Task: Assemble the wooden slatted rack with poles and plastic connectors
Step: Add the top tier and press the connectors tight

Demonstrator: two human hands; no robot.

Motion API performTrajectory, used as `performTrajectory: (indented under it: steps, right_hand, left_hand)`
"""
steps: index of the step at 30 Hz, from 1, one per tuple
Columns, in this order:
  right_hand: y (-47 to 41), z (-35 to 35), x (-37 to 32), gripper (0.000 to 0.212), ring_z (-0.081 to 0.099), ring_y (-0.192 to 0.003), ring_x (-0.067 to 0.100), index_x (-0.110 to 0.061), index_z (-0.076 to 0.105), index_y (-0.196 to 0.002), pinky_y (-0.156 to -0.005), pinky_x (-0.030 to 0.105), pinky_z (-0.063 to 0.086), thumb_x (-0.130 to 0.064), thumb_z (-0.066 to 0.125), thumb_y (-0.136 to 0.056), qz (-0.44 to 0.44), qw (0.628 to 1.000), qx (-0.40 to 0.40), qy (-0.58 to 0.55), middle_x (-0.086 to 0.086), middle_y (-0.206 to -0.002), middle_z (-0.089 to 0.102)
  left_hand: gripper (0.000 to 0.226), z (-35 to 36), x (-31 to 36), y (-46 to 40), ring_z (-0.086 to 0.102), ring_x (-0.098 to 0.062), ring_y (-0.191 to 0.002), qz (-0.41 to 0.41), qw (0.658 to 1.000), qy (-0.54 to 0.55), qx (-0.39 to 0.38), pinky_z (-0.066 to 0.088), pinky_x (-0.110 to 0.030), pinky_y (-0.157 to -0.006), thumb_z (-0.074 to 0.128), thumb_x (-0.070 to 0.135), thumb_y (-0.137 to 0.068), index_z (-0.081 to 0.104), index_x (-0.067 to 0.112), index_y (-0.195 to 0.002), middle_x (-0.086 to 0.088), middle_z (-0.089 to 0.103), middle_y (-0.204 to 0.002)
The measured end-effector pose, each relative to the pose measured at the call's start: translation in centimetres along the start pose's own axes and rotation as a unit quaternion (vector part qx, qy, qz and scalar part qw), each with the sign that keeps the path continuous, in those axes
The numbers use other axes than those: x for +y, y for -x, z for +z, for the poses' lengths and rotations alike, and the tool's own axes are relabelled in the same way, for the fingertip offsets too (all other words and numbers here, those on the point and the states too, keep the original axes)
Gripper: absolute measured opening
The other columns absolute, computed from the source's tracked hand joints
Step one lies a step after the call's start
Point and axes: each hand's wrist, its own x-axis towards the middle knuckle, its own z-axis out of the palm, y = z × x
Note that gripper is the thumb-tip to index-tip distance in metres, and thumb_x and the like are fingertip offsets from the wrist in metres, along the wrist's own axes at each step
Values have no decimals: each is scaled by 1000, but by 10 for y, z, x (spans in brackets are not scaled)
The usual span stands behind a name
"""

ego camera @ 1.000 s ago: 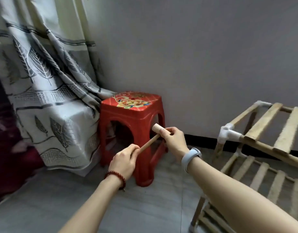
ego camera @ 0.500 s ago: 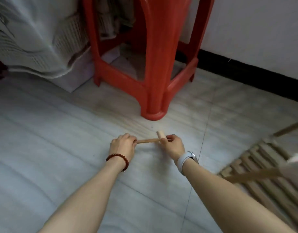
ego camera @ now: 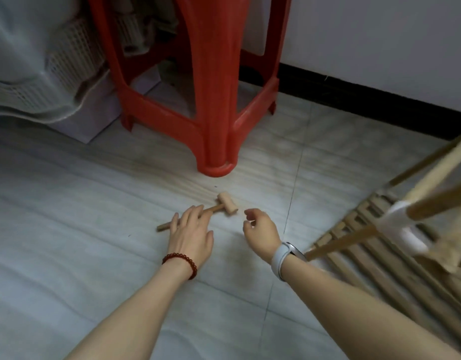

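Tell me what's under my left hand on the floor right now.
The small wooden mallet lies on the tiled floor, and your left hand rests with straight fingers over the middle of its handle. That stretch is covered; the head and the handle's far end show.

I find no readable text, labels, brands or numbers anywhere in this view.
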Motion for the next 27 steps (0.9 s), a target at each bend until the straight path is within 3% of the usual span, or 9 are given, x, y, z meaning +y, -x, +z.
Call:
performTrajectory:
  steps: [2,4,7,10,12,15,21,25,27]
  right_hand:
    - [39,-23,9,33,54,-110,22,-8,54,-125,-87,20,38,-10,43,-94,-9,1000,-3,12,10,-124,57]
    - [79,-45,25,31,58,-104,20,-9,55,-122,-80,18,38,-12,43,-94,-5,999,-12,32,8,-119,60]
    - [143,-75,62,28,60,-93,21,-13,56,-119,-81,28,48,-15,43,-94,12,998,-21,61,7,-110,64]
    - [196,-95,104,28,62,-85,21,-19,55,-119,-77,34,51,-18,41,-94,54,995,-2,80,6,-103,65]
    - [225,-103,132,31,61,-95,19,-22,51,-124,-82,34,50,-22,40,-95,77,989,31,122,3,-111,62]
    - [242,-96,171,44,44,-119,21,-19,33,-141,-92,31,40,-22,39,-97,80,965,52,246,3,-132,46]
    - [226,-82,221,55,31,-129,24,-18,14,-147,-100,35,33,-18,35,-96,151,941,45,301,4,-141,31]
    - [211,-89,234,44,38,-122,25,-14,24,-141,-94,36,36,-13,27,-98,161,928,22,334,9,-135,36]
    - [205,-98,235,36,41,-120,26,-9,34,-131,-91,35,38,-5,28,-96,159,927,-5,340,12,-131,40]
  left_hand:
    - [41,-11,28,25,49,-27,-122,82,996,30,36,32,-47,-105,65,11,-80,59,10,-120,-11,54,-128]
    - [36,-16,52,48,59,-31,-111,145,987,39,51,41,-48,-95,71,4,-73,65,6,-109,-15,62,-116]
    - [38,-19,94,79,42,-20,-128,200,979,24,-23,30,-35,-104,52,14,-90,53,13,-128,-5,49,-135]
    - [42,-9,132,105,33,-16,-132,251,965,7,-74,26,-31,-105,41,18,-94,43,18,-136,0,40,-141]
    - [43,-2,159,122,32,-17,-132,298,950,-19,-95,27,-31,-104,38,15,-94,39,18,-138,-1,39,-142]
    - [48,22,185,126,31,-21,-133,352,928,-61,-103,27,-35,-103,39,7,-92,35,17,-139,-5,35,-145]
    - [57,87,216,95,-2,-24,-144,362,892,-199,-181,10,-52,-112,34,15,-97,8,17,-148,-4,2,-157]
    - [56,112,222,89,2,-25,-143,325,900,-224,-184,3,-60,-110,39,12,-95,13,15,-145,-5,14,-151]
    - [51,113,225,88,18,-27,-138,334,898,-229,-170,6,-58,-110,44,6,-91,25,13,-138,-7,28,-143]
